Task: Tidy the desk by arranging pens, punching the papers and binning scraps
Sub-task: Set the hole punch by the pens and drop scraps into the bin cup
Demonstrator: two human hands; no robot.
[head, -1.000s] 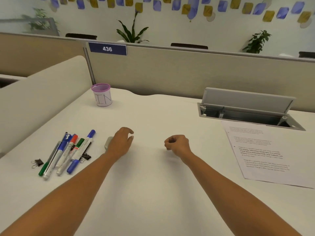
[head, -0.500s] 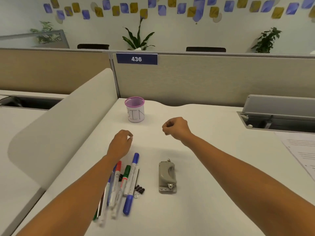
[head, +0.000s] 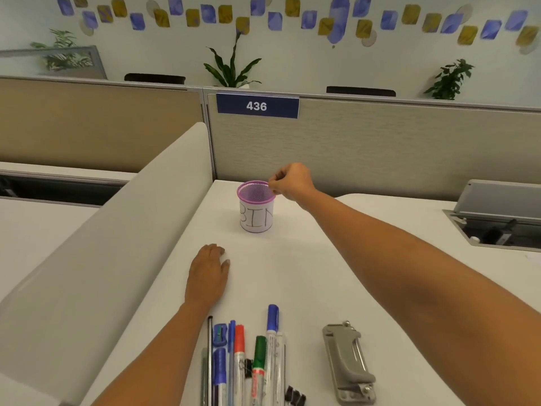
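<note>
The right hand [head: 292, 183] is pinched closed, its contents hidden, at the rim of the purple mesh cup labelled BIN [head: 256, 207]; a scrap could fall outside. The left hand [head: 208, 273] rests flat and open on the white table [head: 292, 288].

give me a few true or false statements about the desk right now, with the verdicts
1. The right hand is at the rim of the purple mesh cup labelled BIN. True.
2. The hole punch is in the left hand. False: it lies on the desk, right of the pens, with no hand on it.
3. The left hand rests palm down on the desk. True.
4. The pens stand in the cup. False: they lie side by side on the desk, near the camera.
5. The blue sign on the partition reads 436. True.
</note>
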